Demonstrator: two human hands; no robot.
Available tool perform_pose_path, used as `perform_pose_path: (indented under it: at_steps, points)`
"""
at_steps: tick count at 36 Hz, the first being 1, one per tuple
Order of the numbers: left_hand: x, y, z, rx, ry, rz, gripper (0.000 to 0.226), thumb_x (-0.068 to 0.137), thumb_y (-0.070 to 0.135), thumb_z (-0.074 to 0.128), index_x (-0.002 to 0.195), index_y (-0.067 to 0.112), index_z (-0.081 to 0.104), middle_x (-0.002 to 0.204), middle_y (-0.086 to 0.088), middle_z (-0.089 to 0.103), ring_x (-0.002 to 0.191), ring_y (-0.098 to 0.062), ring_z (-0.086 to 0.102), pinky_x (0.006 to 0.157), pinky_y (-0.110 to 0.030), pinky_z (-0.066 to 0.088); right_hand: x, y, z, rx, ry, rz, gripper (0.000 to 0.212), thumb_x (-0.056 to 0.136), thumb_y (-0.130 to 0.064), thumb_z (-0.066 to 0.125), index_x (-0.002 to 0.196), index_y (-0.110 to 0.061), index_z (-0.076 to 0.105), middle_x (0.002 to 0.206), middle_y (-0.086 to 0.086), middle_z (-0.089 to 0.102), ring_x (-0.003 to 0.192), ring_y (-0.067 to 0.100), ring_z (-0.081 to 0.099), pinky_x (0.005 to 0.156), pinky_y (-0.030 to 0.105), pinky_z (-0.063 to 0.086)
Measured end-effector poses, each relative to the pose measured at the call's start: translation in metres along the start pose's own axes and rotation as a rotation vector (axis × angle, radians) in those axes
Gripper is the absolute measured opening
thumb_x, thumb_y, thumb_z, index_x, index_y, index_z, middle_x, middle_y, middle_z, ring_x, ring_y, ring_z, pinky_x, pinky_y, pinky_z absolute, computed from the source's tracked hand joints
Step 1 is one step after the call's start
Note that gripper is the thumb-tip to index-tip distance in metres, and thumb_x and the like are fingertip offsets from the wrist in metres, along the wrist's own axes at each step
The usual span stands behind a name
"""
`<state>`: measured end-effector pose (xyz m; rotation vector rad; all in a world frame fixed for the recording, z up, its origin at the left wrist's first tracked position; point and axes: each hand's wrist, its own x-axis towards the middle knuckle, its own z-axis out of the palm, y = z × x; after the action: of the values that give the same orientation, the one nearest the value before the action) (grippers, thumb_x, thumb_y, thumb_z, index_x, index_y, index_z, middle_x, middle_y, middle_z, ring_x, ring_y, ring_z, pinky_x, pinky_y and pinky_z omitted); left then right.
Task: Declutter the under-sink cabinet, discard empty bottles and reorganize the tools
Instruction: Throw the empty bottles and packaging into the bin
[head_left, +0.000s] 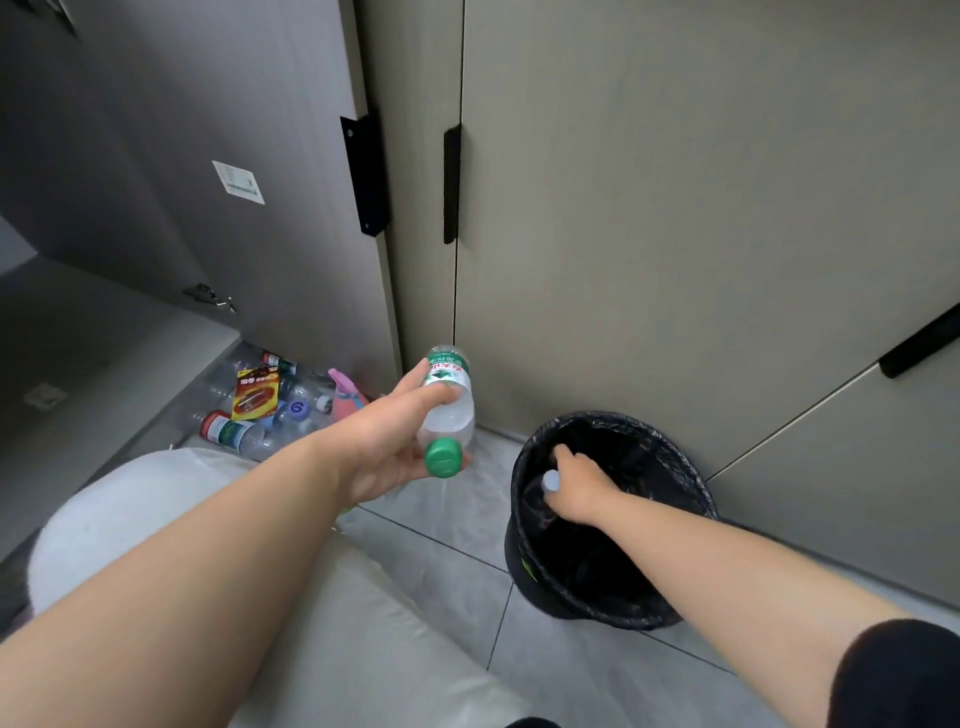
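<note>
Far left, the cabinet (119, 358) holds a heap of bottles (249, 431), so I judge discarding barely begun. Right, inside the black bin (696, 483), my right hand (576, 488) curls round a pale-capped bottle (549, 481). My left hand (395, 441) grips the green-capped bottle (449, 410) left of the bin.

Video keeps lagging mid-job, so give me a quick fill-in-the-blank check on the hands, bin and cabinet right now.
The left hand grips a bottle with a ___ cap.
The right hand holds a second bottle inside the ___ bin.
A battery pack lies on loose bottles in the open ___.
Missing: green; black; cabinet.
</note>
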<state>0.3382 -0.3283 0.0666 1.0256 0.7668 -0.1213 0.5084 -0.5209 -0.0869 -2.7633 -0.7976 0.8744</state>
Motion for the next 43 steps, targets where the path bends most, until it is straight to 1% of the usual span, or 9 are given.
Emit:
perform_pose_path:
  at_steps: [6,10,15,20,26,30,37,40,43]
  points:
    - [-0.006,0.006,0.007,-0.013,-0.108,0.039,0.060,0.097,0.038,0.066,0.146,0.055,0.036,0.129,-0.001,0.059,0.102,-0.040,0.073,0.082,-0.041,0.063,-0.025,-0.025,-0.045,0.226,0.252,-0.233,0.018,0.078,-0.016,0.059,0.092,-0.029,0.058,0.088,-0.007,0.062,0.079,0.014,0.059,0.078,0.031,0.050]
    - [-0.017,0.005,0.011,-0.024,-0.106,0.066,0.049,0.097,0.042,0.064,0.143,0.039,0.044,0.142,-0.010,0.051,0.098,-0.043,0.073,0.079,-0.040,0.064,-0.063,-0.056,-0.084,0.492,0.273,-0.553,0.039,0.080,-0.011,0.067,0.111,-0.034,0.059,0.101,-0.003,0.054,0.075,0.006,0.058,0.071,0.021,0.050]
    - [-0.023,0.004,0.011,0.006,-0.124,0.087,0.038,0.104,0.042,0.050,0.142,0.035,0.043,0.144,-0.013,0.053,0.109,-0.038,0.071,0.091,-0.042,0.060,-0.099,-0.089,-0.103,0.434,0.180,-0.826,0.074,0.075,-0.042,0.084,0.138,-0.052,0.046,0.118,-0.009,0.040,0.092,0.013,0.057,0.071,0.020,0.053]
    - [-0.024,0.003,0.008,0.032,-0.156,0.051,0.046,0.106,0.046,0.043,0.138,0.014,0.054,0.125,-0.031,0.066,0.114,-0.042,0.068,0.102,-0.046,0.054,-0.111,-0.104,-0.107,0.422,0.402,-0.870,0.047,0.080,-0.035,0.083,0.122,-0.044,0.065,0.104,-0.004,0.043,0.075,0.016,0.053,0.071,0.015,0.045]
    - [-0.021,-0.001,0.002,0.202,-0.084,0.100,0.036,0.103,0.054,0.045,0.131,0.033,0.051,0.107,-0.013,0.077,0.098,-0.028,0.076,0.085,-0.040,0.059,-0.118,-0.086,-0.154,0.413,0.664,-0.739,0.018,0.083,-0.032,0.080,0.098,-0.023,0.075,0.090,0.003,0.054,0.068,0.011,0.052,0.066,0.016,0.042]
    - [-0.014,-0.005,-0.001,0.356,0.087,0.166,0.029,0.103,0.037,0.054,0.125,0.018,0.058,0.096,-0.011,0.071,0.078,-0.023,0.070,0.073,-0.035,0.054,-0.114,-0.053,-0.183,0.323,0.766,-0.535,0.021,0.082,-0.034,0.076,0.080,-0.016,0.067,0.075,0.002,0.056,0.066,0.015,0.047,0.063,0.028,0.038]
    - [-0.004,-0.015,0.005,0.689,0.195,0.263,0.012,0.102,0.018,0.054,0.105,0.013,0.065,0.091,-0.009,0.072,0.073,-0.018,0.068,0.066,-0.027,0.051,-0.088,0.003,-0.146,0.038,0.487,-0.161,0.034,0.079,-0.053,0.069,0.079,-0.019,0.061,0.075,-0.003,0.065,0.074,0.022,0.061,0.066,0.033,0.050]
    - [-0.001,-0.020,0.004,0.891,0.204,0.326,0.013,0.096,0.011,0.056,0.098,0.013,0.068,0.071,0.003,0.071,0.058,-0.006,0.065,0.048,-0.012,0.043,-0.073,0.017,-0.111,0.003,0.379,-0.076,0.026,0.081,-0.046,0.071,0.087,-0.022,0.063,0.089,0.000,0.069,0.081,0.025,0.061,0.070,0.032,0.051]
    - [-0.001,-0.022,0.003,0.990,0.180,0.319,0.015,0.094,0.011,0.055,0.094,0.018,0.068,0.071,0.006,0.071,0.065,-0.009,0.070,0.053,-0.018,0.045,-0.060,0.025,-0.080,-0.003,0.313,-0.029,0.016,0.085,-0.030,0.068,0.098,-0.022,0.064,0.101,0.005,0.066,0.092,0.029,0.061,0.078,0.035,0.052]
